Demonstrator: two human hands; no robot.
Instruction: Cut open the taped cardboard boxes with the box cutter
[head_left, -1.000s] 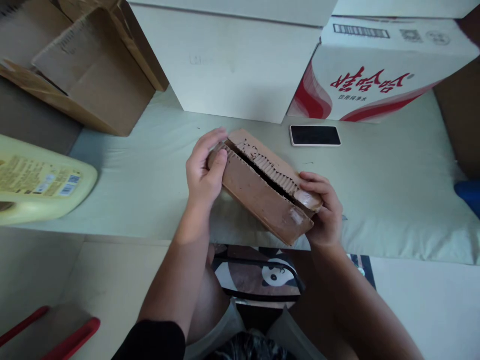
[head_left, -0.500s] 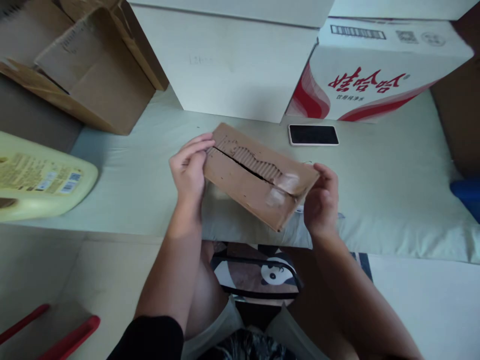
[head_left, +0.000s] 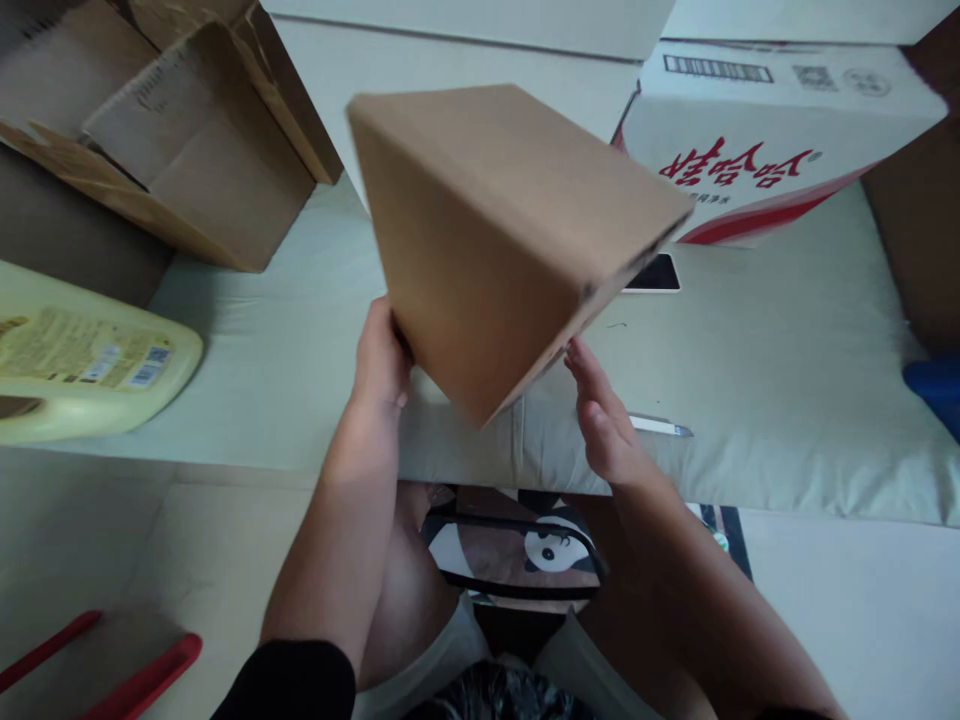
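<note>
A brown cardboard box [head_left: 480, 220] is held up in the air, tilted, with two plain faces toward me. My left hand [head_left: 381, 355] grips its lower left edge, the fingers partly hidden by the box. My right hand [head_left: 604, 415] is at the lower right side with its fingers stretched out and the fingertips at the box's edge; whether they press on it I cannot tell. Just right of that hand, a slim white pen-like tool [head_left: 660, 426] lies on the pale green padded surface [head_left: 787, 400]. Behind the box a phone [head_left: 660, 273] is partly covered.
White cartons stand at the back, one with red lettering [head_left: 739, 165]. An open cardboard box [head_left: 225, 150] is at the back left, and a yellow jug [head_left: 97, 360] lies in front of it. A blue object [head_left: 934, 390] sits at the right edge. Red bars [head_left: 142, 680] show lower left.
The box has been raised and turned, so its taped, torn face no longer shows. My right hand has moved left and its fingers have straightened. The pen-like tool is now more exposed.
</note>
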